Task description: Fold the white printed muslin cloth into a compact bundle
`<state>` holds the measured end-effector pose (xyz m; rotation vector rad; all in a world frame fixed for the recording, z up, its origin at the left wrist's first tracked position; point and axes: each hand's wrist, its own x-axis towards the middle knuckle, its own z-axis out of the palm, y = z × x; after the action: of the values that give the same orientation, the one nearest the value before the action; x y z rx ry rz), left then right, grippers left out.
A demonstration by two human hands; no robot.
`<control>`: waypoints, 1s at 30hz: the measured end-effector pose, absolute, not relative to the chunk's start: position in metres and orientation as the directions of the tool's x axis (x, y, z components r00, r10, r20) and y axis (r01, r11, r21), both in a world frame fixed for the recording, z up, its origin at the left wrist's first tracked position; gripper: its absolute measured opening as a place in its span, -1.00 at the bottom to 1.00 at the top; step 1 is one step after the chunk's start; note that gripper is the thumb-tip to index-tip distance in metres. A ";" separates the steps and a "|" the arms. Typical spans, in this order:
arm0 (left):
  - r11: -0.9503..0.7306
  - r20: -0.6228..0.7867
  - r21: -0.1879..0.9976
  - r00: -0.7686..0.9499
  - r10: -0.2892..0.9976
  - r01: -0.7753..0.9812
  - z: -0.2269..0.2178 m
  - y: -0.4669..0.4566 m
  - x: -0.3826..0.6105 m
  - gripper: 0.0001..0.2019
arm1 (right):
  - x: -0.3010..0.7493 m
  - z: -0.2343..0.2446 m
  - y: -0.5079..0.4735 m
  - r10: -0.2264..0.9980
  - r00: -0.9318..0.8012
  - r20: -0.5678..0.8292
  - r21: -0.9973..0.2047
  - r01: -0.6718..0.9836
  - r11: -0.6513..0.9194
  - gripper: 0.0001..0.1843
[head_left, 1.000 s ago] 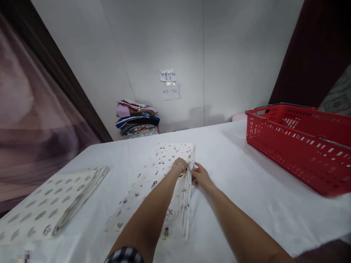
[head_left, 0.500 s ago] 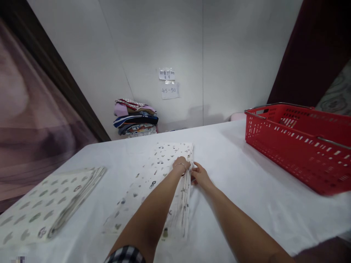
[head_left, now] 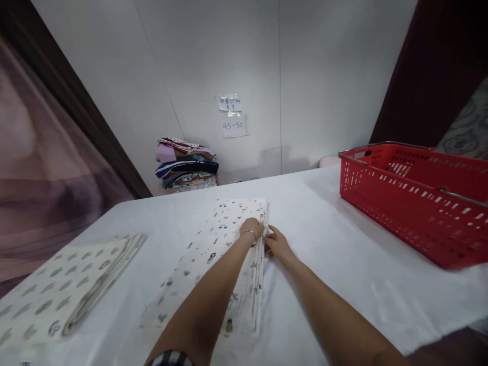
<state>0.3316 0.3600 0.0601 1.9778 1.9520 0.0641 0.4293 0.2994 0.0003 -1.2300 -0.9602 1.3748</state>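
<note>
A white, small-print, layered rectangular cloth (head_left: 206,244) is lying mid-scene on a white-covered table (head_left: 316,213). The bare left hand (head_left: 252,228) is resting on its right edge; the bare right hand (head_left: 279,244) is meeting that edge, fingers curled. Whether either is pinching fabric, I cannot tell. A red plastic basket (head_left: 400,211) is standing right.

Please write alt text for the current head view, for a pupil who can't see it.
A person's left hand rests on a folded white cloth with small printed motifs, while the right hand is at its layered right edge. A folded cream cloth with grey prints lies left on the white-covered table; a red perforated plastic basket stands right.
</note>
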 end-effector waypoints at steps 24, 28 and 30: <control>-0.126 -0.147 0.252 0.167 0.975 0.959 0.053 0.338 0.331 -0.77 | 0.428 -0.004 0.302 0.984 0.027 -0.177 -0.971 -0.171 -0.170 -0.25; -0.136 -0.155 0.266 0.182 0.971 0.954 0.057 0.342 0.328 -0.66 | 0.428 -0.001 0.301 0.982 0.032 -0.187 -0.969 -0.172 -0.179 -0.24; -0.134 -0.119 0.259 0.170 0.978 0.956 0.060 0.348 0.326 -0.57 | 0.428 0.000 0.301 0.982 0.030 -0.187 -0.969 -0.170 -0.179 -0.25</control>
<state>0.3256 0.3485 0.0597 2.1743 1.8596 0.1144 0.4285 0.3010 -0.0004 -1.2359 -0.9583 1.3829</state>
